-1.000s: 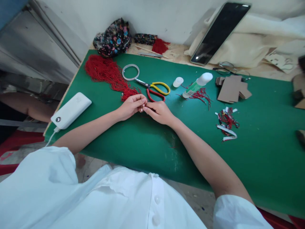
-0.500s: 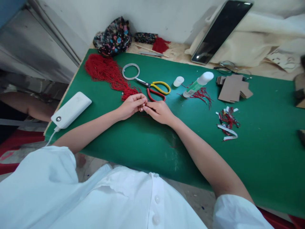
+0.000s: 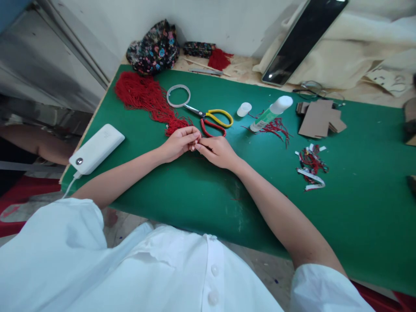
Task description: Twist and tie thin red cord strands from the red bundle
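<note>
My left hand [image 3: 183,144] and my right hand [image 3: 218,151] meet over the green table mat [image 3: 182,190], fingertips pinched together. Whatever lies between the fingers is too small and hidden to make out. Just behind my left hand ends a long bundle of red yarn [image 3: 143,95] that spreads to the back left. Scissors [image 3: 208,116] with one yellow and one red handle lie just beyond my hands, blades pointing left. A roll of tape [image 3: 178,95] touches or overlaps the blade tips.
A glue stick [image 3: 271,113] stands uncapped-looking near red thread scraps [image 3: 276,131], its white cap [image 3: 244,109] beside it. Cardboard pieces [image 3: 316,119] and a scrap pile [image 3: 311,164] lie right. A power bank [image 3: 96,149] sits left; a phone [image 3: 302,43] leans at the back.
My hands keep the same pinched pose at the same spot. The view has shifted very slightly; nothing on the table has visibly moved.
</note>
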A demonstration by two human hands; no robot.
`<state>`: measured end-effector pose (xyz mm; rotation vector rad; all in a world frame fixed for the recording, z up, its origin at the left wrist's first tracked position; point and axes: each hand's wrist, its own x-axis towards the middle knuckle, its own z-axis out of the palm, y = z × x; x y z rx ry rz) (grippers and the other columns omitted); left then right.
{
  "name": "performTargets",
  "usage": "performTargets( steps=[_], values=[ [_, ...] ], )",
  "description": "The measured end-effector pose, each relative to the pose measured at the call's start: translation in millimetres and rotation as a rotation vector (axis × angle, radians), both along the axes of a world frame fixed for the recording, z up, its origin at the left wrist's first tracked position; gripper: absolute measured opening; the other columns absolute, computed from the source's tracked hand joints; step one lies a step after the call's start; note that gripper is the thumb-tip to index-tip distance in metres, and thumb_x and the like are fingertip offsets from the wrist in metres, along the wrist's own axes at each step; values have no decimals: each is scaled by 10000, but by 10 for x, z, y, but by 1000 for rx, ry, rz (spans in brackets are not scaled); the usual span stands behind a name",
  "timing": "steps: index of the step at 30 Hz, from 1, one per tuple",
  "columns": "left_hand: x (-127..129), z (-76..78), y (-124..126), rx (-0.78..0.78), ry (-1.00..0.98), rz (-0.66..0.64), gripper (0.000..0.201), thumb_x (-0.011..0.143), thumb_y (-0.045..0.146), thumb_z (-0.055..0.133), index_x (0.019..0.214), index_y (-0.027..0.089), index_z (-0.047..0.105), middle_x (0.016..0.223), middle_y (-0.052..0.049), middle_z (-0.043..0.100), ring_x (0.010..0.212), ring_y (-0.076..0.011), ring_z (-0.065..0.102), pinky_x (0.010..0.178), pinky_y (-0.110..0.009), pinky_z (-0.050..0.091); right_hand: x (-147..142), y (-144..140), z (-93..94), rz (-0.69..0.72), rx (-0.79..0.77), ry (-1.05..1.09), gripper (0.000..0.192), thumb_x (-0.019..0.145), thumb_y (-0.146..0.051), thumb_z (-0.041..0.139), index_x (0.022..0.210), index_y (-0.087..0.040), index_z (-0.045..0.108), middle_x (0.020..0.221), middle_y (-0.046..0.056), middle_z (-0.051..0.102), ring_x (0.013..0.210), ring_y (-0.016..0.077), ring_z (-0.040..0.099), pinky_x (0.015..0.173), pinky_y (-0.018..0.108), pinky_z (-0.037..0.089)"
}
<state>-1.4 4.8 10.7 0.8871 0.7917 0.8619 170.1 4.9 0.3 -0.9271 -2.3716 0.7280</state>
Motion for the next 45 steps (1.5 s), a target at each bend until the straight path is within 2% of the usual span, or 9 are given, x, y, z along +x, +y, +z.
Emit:
performTargets(
  steps=[7, 30, 37, 41, 45],
  values=[
    [-5, -21, 7, 7, -35, -11, 305, 734, 337, 764, 701, 116, 556, 594, 40, 527, 502, -29, 482, 502, -154, 391, -8, -1, -5, -1, 7, -8, 414, 967, -395, 368, 770, -149, 636, 619, 16, 598, 536, 92, 465, 558, 240, 255],
    [-11, -20, 10, -13, -19, -7, 285, 739, 313, 760, 710, 116, 556, 602, 41, 523, 512, -30, 482, 498, -154, 388, 0, -1, -22, -10, 37, -22, 412, 963, -403, 364, 754, -149, 614, 622, 12, 585, 543, 92, 476, 550, 234, 243],
    [-13, -34, 8, 29, -69, -32, 357, 704, 385, 783, 701, 122, 542, 598, 42, 516, 505, -36, 485, 502, -164, 380, 28, 1, -24, 48, 37, 45, 346, 922, -270, 399, 686, -147, 620, 540, -15, 527, 482, 74, 419, 546, 226, 269],
    [-18, -26, 4, 35, -72, -62, 369, 704, 406, 778, 698, 121, 544, 588, 47, 493, 509, -41, 492, 507, -170, 383, 38, -1, -11, 52, 19, 84, 336, 925, -267, 410, 717, -145, 645, 542, -21, 530, 479, 70, 424, 541, 221, 281],
    [-17, -35, 3, 27, -76, -30, 352, 702, 382, 785, 714, 119, 552, 591, 44, 516, 505, -41, 499, 504, -169, 379, 37, -5, 6, 38, -34, 200, 379, 946, -288, 400, 625, -155, 549, 511, -32, 484, 472, 65, 413, 529, 210, 294]
  ],
)
